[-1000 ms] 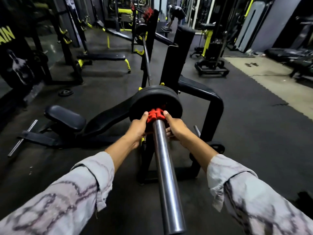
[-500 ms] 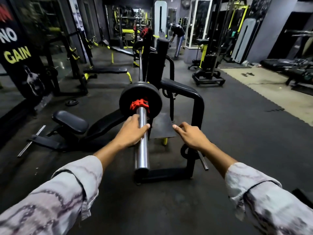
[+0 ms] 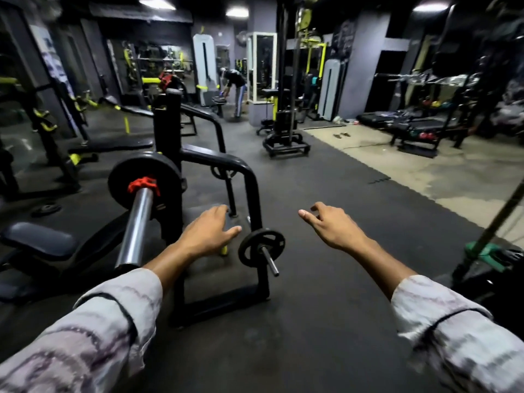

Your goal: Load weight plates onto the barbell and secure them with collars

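Both hands (image 3: 208,232) free, red collar (image 3: 143,185) prob. touching plate (image 3: 167,177).

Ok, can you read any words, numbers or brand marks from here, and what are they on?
None can be read.
Plate on the barbell: no marking legible.
Small plate on the rack peg: raised marks too small to read.
Wall banner at left: print blurred.
Dark panel on the back pillar: possible writing, too blurred.
Red collar: no text visible.
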